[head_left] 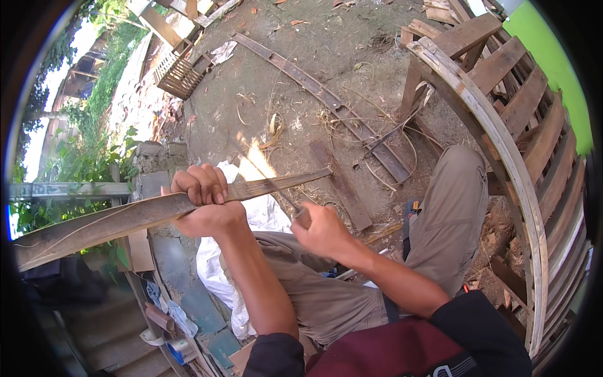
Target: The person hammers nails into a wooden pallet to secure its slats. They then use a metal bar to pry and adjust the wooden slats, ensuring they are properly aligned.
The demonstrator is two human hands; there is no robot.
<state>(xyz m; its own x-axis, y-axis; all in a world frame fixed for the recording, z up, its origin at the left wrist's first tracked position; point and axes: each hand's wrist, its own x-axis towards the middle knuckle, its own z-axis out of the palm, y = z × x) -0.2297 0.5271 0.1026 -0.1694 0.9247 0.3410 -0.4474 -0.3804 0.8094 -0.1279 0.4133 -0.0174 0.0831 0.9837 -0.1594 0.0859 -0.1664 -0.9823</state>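
My left hand (202,187) is closed around a long flat bamboo slat (113,221) that runs from the lower left to a tip at the centre. A knife (284,198) is gripped in my right hand (323,229), its thin blade laid against the slat's upper right part. Both hands are above my lap, over my khaki trouser legs (452,207).
Wooden pallets (521,107) and a curved bamboo strip (502,144) stand at the right. Long wooden planks (326,100) and shavings lie on the dirt ground ahead. A white sack (217,270) sits under my arms. A small cage (182,74) is at the far left.
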